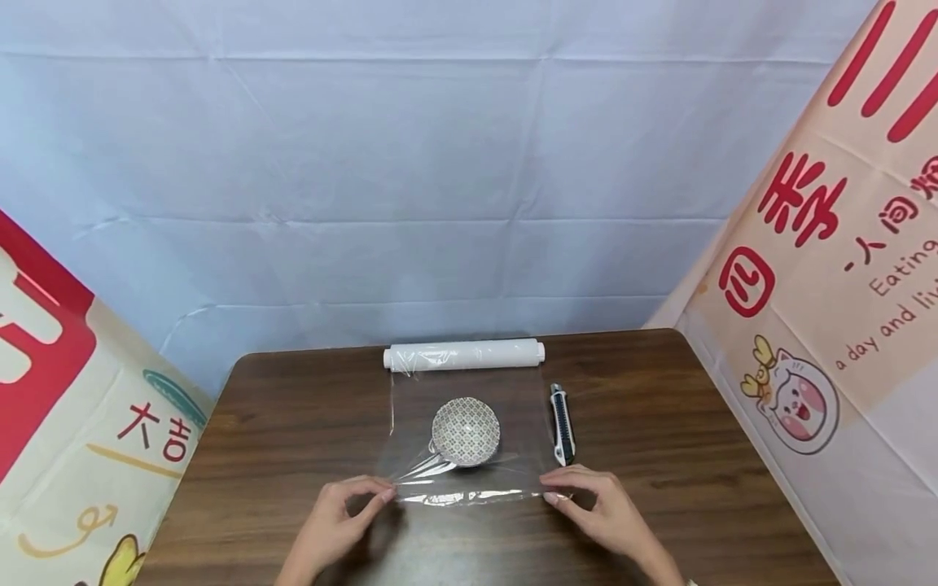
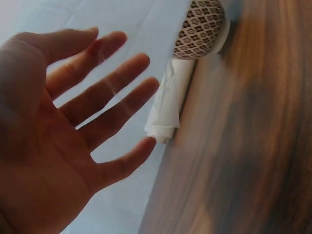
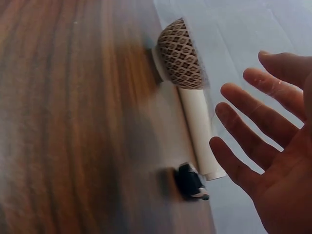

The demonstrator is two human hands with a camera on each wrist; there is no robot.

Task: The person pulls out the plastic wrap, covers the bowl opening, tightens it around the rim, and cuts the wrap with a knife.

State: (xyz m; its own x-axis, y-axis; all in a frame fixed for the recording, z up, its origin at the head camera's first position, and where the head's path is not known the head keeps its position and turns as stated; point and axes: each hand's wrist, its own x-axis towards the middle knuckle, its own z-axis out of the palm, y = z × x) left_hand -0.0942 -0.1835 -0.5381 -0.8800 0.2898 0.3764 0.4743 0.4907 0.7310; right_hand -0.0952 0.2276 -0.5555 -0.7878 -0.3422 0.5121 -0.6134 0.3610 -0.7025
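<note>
A clear sheet of plastic wrap (image 1: 516, 468) runs from a white roll (image 1: 463, 356) at the back of the table, over a small patterned bowl (image 1: 466, 431). My left hand (image 1: 339, 517) pinches the near left corner of the sheet between thumb and index finger. At the near right corner, my right hand (image 1: 599, 506) pinches the film the same way. In both wrist views the other fingers are spread and relaxed. The bowl (image 3: 180, 56) stands upright, its outer wall covered in a brown diamond pattern.
A utility knife (image 1: 562, 423) with a black and white handle lies right of the film, just beyond my right hand. Everything stands on a brown wooden table (image 1: 293, 423). Behind it hangs a pale cloth (image 1: 410, 179), with printed cloths on both sides.
</note>
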